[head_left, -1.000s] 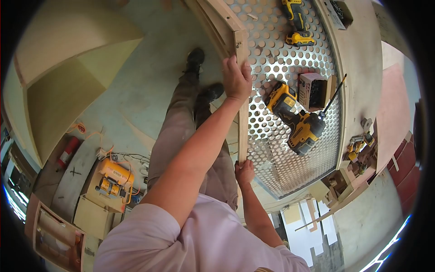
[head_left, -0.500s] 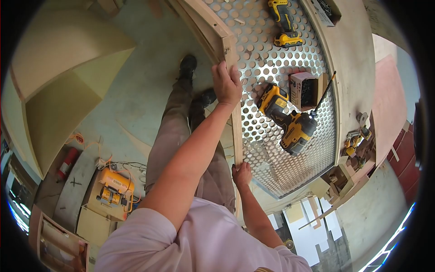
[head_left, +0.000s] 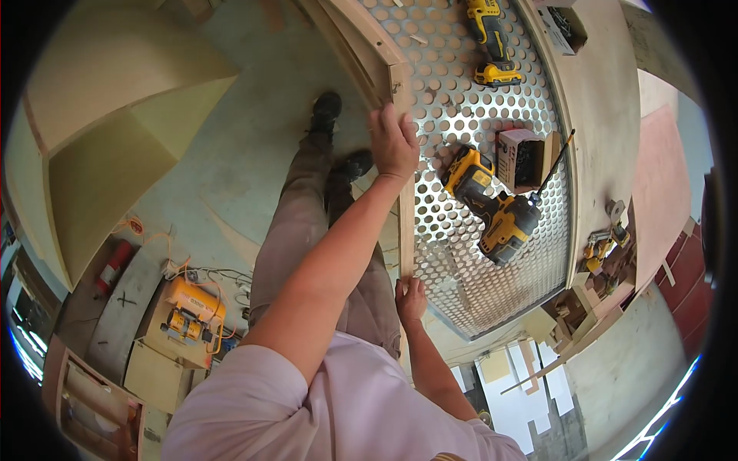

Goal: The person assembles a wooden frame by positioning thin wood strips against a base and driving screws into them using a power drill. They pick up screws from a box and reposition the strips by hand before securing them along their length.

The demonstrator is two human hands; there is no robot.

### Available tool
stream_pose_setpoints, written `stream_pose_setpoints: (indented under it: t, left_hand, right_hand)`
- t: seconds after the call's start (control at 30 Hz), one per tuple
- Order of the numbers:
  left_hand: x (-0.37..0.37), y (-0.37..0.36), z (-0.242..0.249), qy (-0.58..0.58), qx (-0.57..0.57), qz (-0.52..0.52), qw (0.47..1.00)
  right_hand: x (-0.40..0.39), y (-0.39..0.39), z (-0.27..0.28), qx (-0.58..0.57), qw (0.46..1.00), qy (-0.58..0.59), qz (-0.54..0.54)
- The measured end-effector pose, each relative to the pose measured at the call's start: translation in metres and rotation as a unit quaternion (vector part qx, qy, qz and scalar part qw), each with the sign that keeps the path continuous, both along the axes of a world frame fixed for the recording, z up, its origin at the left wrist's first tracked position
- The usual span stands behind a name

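Observation:
A wooden frame (head_left: pixel 407 223) runs along the near edge of a perforated metal sheet (head_left: pixel 446 223). My left hand (head_left: pixel 394 144) is closed around the frame's edge, just below a corner joint. Lower down, my right hand (head_left: pixel 411 301) grips the same frame with its fingertips at the edge; part of its grip is hidden. On the metal sheet, to the right of my left hand, lies a yellow and black cordless drill (head_left: pixel 492 203) with a long bit. Beside it stands an open box of dark screws (head_left: pixel 524 160). A second yellow and black power tool (head_left: pixel 492 42) lies farther up.
Another open box (head_left: pixel 565 31) sits on the wooden board (head_left: pixel 600 100) beyond the sheet. To the left are a large wooden panel piece (head_left: pixel 115 169), an orange air compressor (head_left: pixel 192 307) with hoses and a red fire extinguisher (head_left: pixel 115 265). White sheets (head_left: pixel 515 399) lie at lower right.
The view has shifted a little, so the frame, sheet and tools appear slightly farther right. Both hands keep their hold on the frame.

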State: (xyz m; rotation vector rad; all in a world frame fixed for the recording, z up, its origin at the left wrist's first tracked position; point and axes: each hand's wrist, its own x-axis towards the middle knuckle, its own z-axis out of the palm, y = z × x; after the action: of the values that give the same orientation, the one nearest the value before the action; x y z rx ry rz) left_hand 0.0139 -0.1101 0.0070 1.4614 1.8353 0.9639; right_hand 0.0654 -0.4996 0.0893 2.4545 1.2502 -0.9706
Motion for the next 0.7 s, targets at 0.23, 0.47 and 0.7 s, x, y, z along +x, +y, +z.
stream_pose_setpoints:
  t: [0.23,0.47,0.7]
  left_hand:
    - [-0.001,0.001,0.004,-0.011,-0.004,-0.005,1.0]
    - [-0.003,0.002,0.005,-0.013,-0.003,0.001,1.0]
    - [-0.005,0.0,0.008,-0.012,-0.025,-0.014,1.0]
  right_hand:
    - [0.002,0.002,-0.003,0.013,1.0,0.009,0.02]
    - [0.002,0.008,0.001,-0.014,1.0,0.013,0.014]
    - [0.006,0.009,-0.001,-0.049,0.998,0.032,0.009]
